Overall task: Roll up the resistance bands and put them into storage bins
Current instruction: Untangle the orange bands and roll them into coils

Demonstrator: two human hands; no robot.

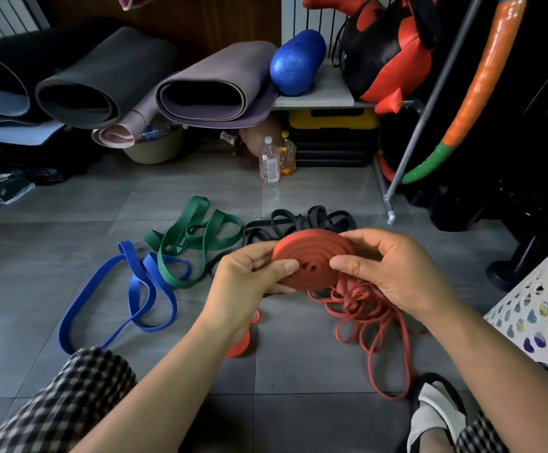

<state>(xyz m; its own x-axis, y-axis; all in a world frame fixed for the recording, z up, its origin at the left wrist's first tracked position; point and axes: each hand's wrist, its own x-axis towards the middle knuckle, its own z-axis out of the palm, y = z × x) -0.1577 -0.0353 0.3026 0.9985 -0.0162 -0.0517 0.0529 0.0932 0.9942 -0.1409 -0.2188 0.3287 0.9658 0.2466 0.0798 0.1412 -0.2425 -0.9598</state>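
Hands hold a coiled red resistance band [311, 263] above the grey tile floor [69, 243]: the left hand [249, 276] pinches its left edge, thumb on the face, and the right hand [393, 273] grips the right edge, fingers curled over the rim. Its unrolled tail [364, 315] hangs into a tangle on the floor, with a blue band [135, 289], green band [197, 237] and black band [298, 223] lying beyond and a white perforated bin [534, 315] at the right.
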